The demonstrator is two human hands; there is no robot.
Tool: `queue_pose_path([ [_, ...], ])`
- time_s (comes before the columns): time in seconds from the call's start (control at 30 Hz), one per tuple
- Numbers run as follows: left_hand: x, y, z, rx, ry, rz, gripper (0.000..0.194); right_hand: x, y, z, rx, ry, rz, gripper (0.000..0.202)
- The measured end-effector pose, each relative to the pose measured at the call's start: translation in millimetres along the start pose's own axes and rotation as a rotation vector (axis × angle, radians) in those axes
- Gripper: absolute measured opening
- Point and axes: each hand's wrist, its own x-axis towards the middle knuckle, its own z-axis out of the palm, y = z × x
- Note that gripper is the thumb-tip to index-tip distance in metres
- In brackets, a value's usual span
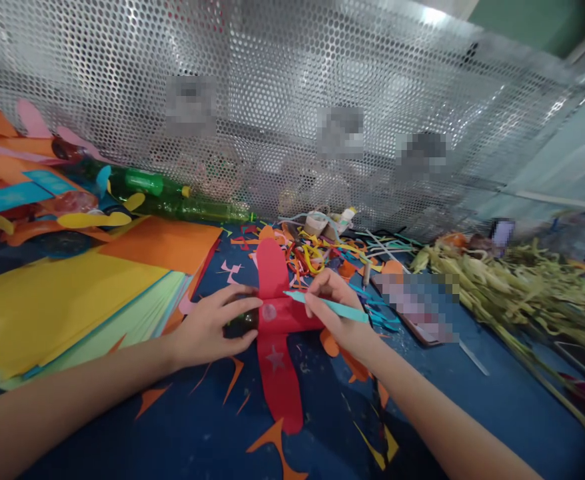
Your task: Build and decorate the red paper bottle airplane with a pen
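Note:
A bottle (246,321) lies on its side, wrapped in red paper (297,320), with two rounded red wings sticking out, one (272,270) away from me and one (281,390) toward me. A silver star and a pale round mark show on the red paper. My left hand (212,330) is closed around the bottle's dark left end, thumb and fingers on either side. In my right hand (352,337) a light teal pen (345,311) is pinched, its tip just over the red paper where the far wing joins. Whether the tip touches cannot be made out.
Orange and yellow paper sheets (72,300) are stacked at left, below finished paper-and-bottle planes (67,200) and green bottles (192,207). Coloured scraps (312,257) litter the back. A phone (412,310) and dried husks (502,287) lie right. A perforated metal panel (272,87) stands behind.

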Motion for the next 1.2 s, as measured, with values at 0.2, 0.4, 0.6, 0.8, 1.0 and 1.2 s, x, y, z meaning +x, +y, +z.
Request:
queue_pose_path([
  [0.2,0.4,0.7,0.5,0.011,0.015,0.009,0.039,-2.3,11.7,5.1,-0.035,0.119,0.049,0.029],
  [0.4,0.2,-1.7,1.8,-0.009,-0.006,0.019,0.041,-1.6,13.4,6.5,0.025,0.102,0.147,0.025],
  [0.6,0.3,-0.6,0.8,0.002,0.013,0.031,0.039,-1.3,8.1,7.9,0.001,0.075,0.106,0.027],
  [0.8,1.1,-0.5,1.0,-0.005,0.023,0.040,0.038,-1.0,8.0,7.5,-0.026,0.086,0.117,0.026],
  [1.0,2.5,0.6,0.7,0.000,0.030,0.039,0.037,-1.1,6.5,7.5,-0.004,0.050,0.119,0.026],
  [1.2,1.6,-0.4,1.7,0.009,0.029,0.040,0.037,-1.7,9.6,6.8,0.002,0.049,0.126,0.026],
])
